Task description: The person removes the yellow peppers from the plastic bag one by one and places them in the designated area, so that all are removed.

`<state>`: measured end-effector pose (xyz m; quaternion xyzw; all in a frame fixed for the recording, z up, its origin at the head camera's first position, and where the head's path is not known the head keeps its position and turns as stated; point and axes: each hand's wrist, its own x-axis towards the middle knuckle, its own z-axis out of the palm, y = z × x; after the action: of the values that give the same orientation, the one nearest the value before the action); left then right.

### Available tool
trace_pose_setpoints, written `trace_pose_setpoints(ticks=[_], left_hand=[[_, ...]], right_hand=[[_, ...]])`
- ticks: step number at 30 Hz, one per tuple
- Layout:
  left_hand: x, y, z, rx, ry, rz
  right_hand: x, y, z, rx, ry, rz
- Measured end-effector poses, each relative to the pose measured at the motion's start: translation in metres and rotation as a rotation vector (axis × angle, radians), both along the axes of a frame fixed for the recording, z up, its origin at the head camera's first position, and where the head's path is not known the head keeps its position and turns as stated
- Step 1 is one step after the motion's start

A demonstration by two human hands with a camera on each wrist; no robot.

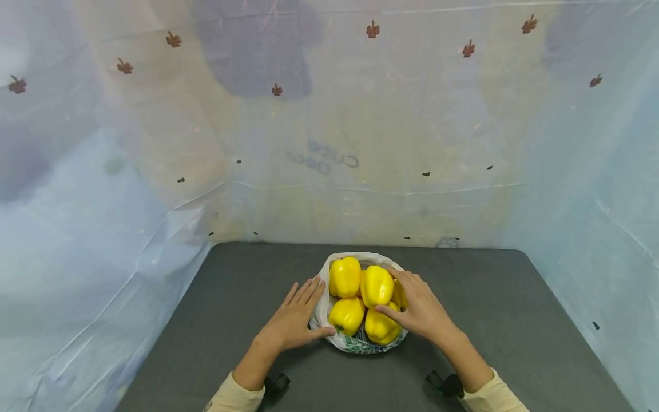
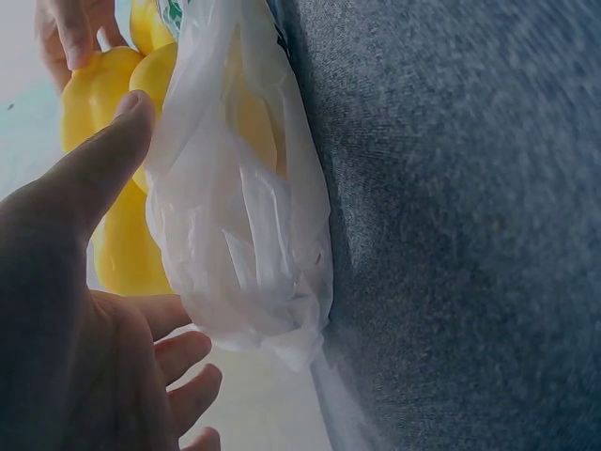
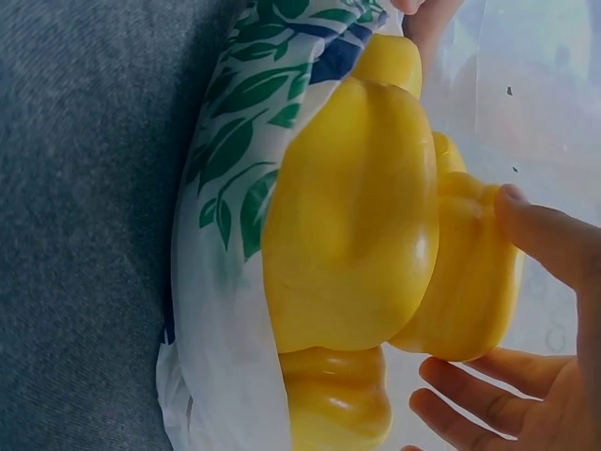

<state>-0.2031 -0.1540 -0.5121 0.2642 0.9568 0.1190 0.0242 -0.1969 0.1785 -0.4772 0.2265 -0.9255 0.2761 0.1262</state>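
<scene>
A white plastic bag (image 1: 322, 309) with green leaf print stands on the dark table, its mouth wide and full of several yellow bell peppers (image 1: 346, 316). My right hand (image 1: 419, 306) holds the topmost bell pepper (image 1: 377, 287) between thumb and fingers, over the bag's right side. In the right wrist view, the thumb lies on one side of that pepper (image 3: 460, 272) and the fingers on the other. At the bag's left rim is my left hand (image 1: 292, 320), fingers spread straight along the plastic. The left wrist view shows its thumb (image 2: 113, 141) over the peppers.
The dark grey table (image 1: 247, 286) reaches back to a pale plastic sheet (image 1: 329, 137) hung as a wall, with more sheeting at both sides. Black straps (image 1: 278, 383) show beneath the wrists.
</scene>
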Motion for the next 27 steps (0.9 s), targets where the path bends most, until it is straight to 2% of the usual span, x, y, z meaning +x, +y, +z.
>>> trace_pose_setpoints(ticks=[12,19,27], left_hand=[[0.001,-0.002,0.000,0.062,0.004,-0.028],[0.001,-0.004,0.001,0.080,-0.006,-0.023],[0.002,-0.002,0.003,0.043,-0.018,-0.015]], right_hand=[[-0.001,0.006,0.001,-0.105,-0.010,0.039],[-0.002,0.016,0.003,-0.124,0.058,0.076],[-0.006,0.032,0.003,-0.144,0.115,0.118]])
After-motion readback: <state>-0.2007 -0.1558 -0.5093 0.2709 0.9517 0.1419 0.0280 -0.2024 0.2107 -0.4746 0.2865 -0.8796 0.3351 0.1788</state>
